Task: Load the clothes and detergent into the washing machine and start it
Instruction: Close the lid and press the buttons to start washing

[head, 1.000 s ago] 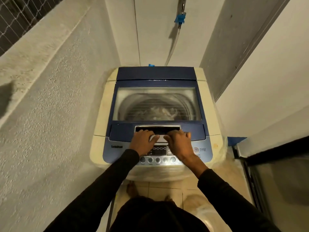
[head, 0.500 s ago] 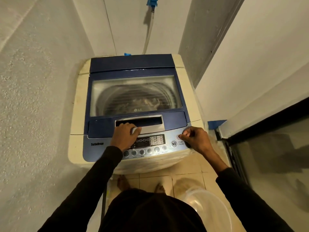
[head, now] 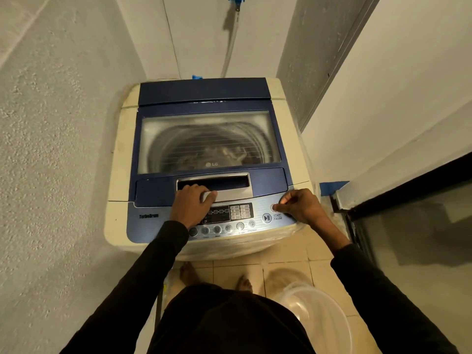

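Head view: our right hand has its fingers curled in, thumb and forefinger tips together on the round power button, above the START/PAUSE button. Our left hand lies flat, fingers together, on the lid handle. The washing machine is closed; clothes show through its window.

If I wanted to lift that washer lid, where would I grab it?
Probably the silver handle recess at the lid's front edge, coming from the front, fingers hooked under its lip. The left hand rests there already. The lid seems hinged at the back.
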